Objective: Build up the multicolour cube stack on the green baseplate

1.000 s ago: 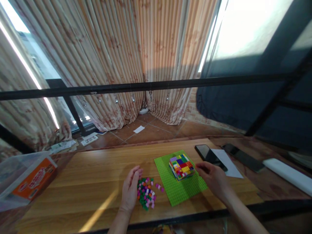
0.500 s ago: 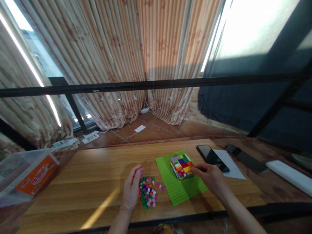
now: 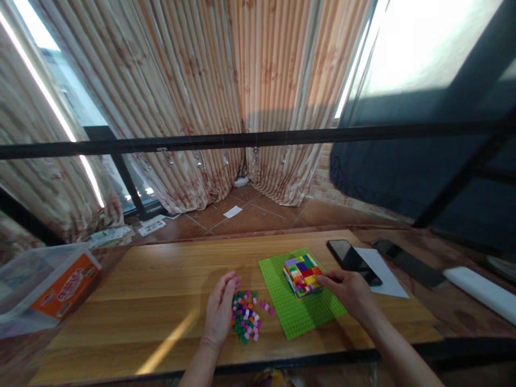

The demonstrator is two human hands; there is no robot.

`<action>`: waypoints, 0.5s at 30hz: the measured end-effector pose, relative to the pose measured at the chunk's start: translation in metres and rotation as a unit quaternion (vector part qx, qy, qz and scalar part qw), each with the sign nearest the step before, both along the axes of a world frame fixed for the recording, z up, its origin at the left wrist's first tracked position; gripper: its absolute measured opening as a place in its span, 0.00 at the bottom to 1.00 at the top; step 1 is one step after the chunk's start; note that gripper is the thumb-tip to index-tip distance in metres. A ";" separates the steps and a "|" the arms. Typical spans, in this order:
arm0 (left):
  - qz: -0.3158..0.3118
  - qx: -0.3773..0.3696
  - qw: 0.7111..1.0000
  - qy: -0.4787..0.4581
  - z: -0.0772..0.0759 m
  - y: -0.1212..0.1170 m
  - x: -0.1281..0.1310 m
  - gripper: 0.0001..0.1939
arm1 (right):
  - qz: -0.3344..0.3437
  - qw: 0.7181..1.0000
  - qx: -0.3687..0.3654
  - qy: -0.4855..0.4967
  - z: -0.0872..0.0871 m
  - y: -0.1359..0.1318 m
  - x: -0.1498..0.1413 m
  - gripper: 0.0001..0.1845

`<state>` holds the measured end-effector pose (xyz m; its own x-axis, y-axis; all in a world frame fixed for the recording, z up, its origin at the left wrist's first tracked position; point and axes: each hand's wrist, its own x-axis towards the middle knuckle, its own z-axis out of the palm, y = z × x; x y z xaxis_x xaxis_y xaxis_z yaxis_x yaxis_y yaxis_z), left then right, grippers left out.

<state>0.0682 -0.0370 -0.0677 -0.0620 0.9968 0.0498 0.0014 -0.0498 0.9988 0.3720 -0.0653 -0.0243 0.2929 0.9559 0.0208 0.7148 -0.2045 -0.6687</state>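
A low block of multicoloured toy bricks [image 3: 301, 275] stands on the green studded baseplate [image 3: 282, 309]. My right hand [image 3: 349, 290] reaches in from the right, thumb and fingertips pinched together at the block's right edge. Whatever lies between those fingertips is hidden. My left hand [image 3: 220, 312] rests on its side on the table, loosely curved with fingers extended, and nothing shows in it. Right beside it lies a pile of small loose bricks [image 3: 245, 317] in green, pink, purple, orange and white. A few pink bricks [image 3: 266, 307] sit between the pile and the baseplate.
On the wooden table [image 3: 161, 290], a black phone [image 3: 352, 260] lies partly on white paper [image 3: 387, 277] at the right. Beyond are another dark phone-like slab [image 3: 407, 263] and a white long object [image 3: 484, 293]. A clear plastic tub [image 3: 44, 290] with an orange label stands left.
The view has shifted very slightly. Both hands keep nearly the same places, my right at the block's edge and my left by the pile.
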 end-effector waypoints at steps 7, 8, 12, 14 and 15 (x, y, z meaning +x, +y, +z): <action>-0.004 -0.003 1.000 -0.005 0.001 -0.001 0.002 0.23 | 0.026 0.999 0.006 0.024 0.000 -0.003 0.003 0.23; -0.004 -0.006 1.000 -0.007 0.001 -0.001 0.002 0.23 | 0.026 0.999 0.002 0.029 0.000 -0.003 0.004 0.22; -0.008 -0.009 1.000 -0.010 0.001 0.000 0.001 0.23 | 0.015 0.999 0.008 0.032 -0.001 -0.003 0.003 0.20; -0.008 -0.008 1.000 -0.009 0.000 0.000 0.000 0.23 | 0.010 1.000 0.017 0.024 0.000 -0.003 0.002 0.19; -0.009 -0.007 1.000 -0.006 -0.001 0.000 0.000 0.23 | 0.008 1.000 0.019 0.017 0.000 -0.003 0.001 0.19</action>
